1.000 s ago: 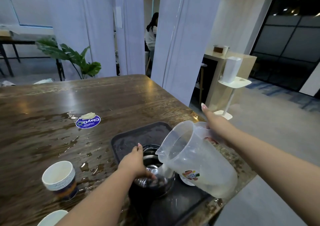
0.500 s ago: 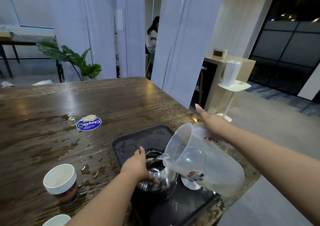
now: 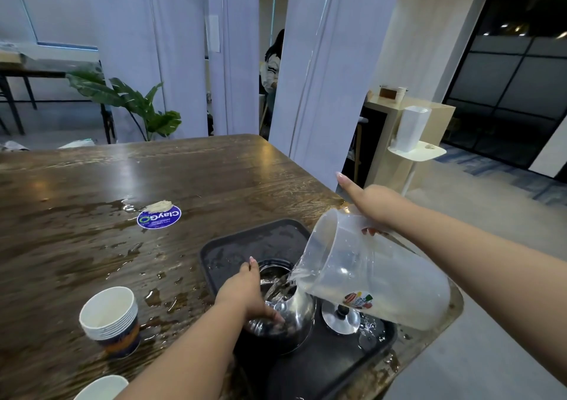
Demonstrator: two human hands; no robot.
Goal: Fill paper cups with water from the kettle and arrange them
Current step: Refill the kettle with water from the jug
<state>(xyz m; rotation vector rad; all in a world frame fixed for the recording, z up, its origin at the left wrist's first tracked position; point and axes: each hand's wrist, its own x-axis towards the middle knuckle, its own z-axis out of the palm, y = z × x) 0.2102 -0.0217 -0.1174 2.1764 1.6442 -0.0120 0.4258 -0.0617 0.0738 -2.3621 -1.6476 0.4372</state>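
On the wet wooden table (image 3: 92, 246), a stack of white paper cups (image 3: 109, 320) stands at the left. The left hand (image 3: 245, 292) grips the round steel kettle (image 3: 285, 316) on the black tray (image 3: 233, 246). The right hand (image 3: 371, 203) holds the tilted clear plastic jug (image 3: 368, 270), pouring water into the kettle.

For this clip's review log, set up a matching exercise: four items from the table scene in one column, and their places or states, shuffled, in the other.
Items
1. clear plastic pitcher
2. round metal kettle lid
3. stack of white paper cups
4. blue round sticker

Places or states
A. stuck flat on the wet wooden table
B. tilted, pouring water into the steel kettle
C. lying on the black tray, knob up
D. upright on the table, left of the tray

Pairs: 1-B, 2-C, 3-D, 4-A
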